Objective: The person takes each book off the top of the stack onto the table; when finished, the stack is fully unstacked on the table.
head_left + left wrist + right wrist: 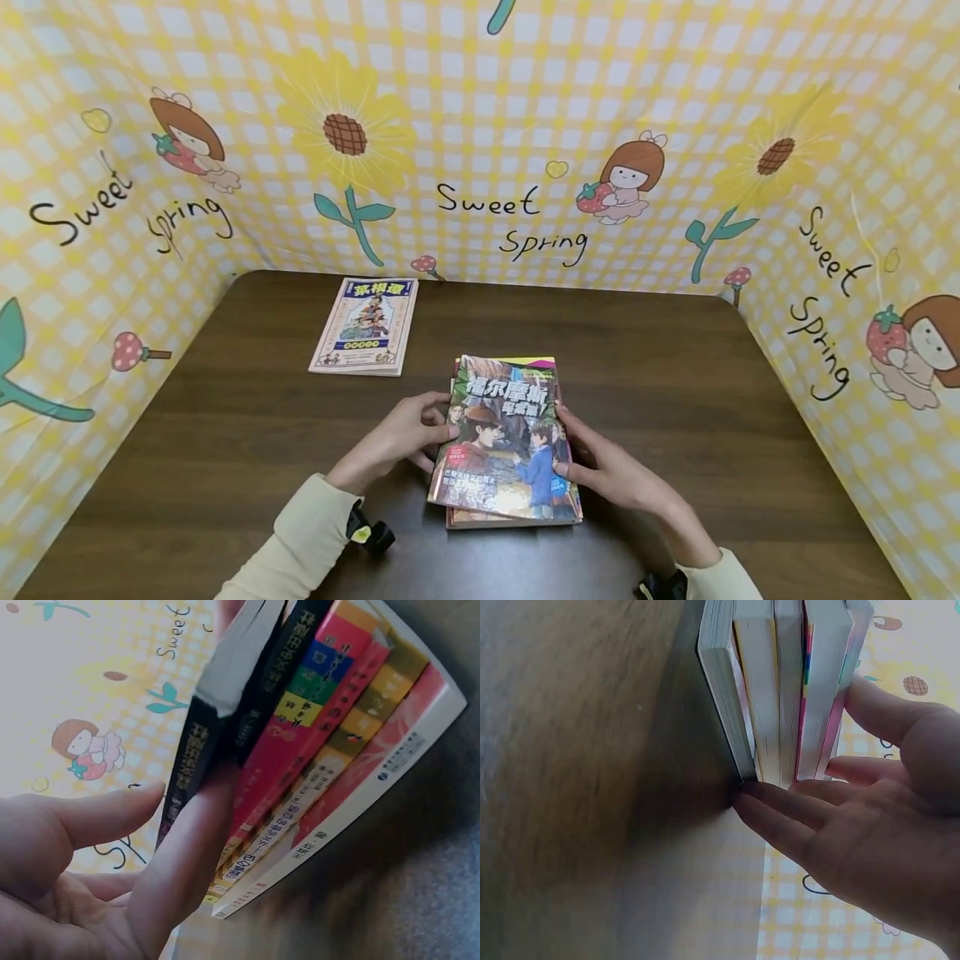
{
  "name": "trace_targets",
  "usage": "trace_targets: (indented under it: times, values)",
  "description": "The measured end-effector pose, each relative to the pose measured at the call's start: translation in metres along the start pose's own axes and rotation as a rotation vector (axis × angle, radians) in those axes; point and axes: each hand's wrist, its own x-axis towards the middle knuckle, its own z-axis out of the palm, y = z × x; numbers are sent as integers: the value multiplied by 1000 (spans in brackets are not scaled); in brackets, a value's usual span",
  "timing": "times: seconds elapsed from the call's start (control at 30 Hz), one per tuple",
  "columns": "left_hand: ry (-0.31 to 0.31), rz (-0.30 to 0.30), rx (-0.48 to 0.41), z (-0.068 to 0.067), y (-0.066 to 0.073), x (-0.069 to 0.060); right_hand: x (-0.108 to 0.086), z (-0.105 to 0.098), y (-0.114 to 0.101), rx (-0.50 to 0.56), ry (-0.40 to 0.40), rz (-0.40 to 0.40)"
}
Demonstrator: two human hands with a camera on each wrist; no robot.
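Observation:
A stack of several books [791,690] lies on the table in front of me. Its top book [498,467] has an illustrated cover with two figures and sits slightly askew over those below. At the stack's left side is my left hand [408,433], with its thumb over the top book's edge and a finger against the spines [300,750], pinching that book. My right hand [618,471] is at the opposite side. Its thumb touches the top book's edge, and its fairly straight fingers [787,817] reach along the page edges toward the bottom of the stack.
A separate pale book [363,329] lies flat at the table's back left. The dark wooden table [637,350] is bordered at the back and sides by a yellow checked cloth [480,108] with printed flowers and figures. Black wrist straps [367,532] show at both cuffs.

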Motion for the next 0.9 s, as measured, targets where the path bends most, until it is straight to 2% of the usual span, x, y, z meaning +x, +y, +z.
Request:
trace_targets:
  times: [0.17,0.43,0.63,0.9]
  values:
    - [7,-12,-22,-1,0,0,1,0,0,12,7,-7]
    - [-27,86,-62,-5,0,0,2,1,0,55,-1,-20]
    - [-48,96,-90,-9,3,3,2,-1,0,71,-2,-32]
    - [-43,119,-124,-12,7,10,2,0,-1,1,10,-20]
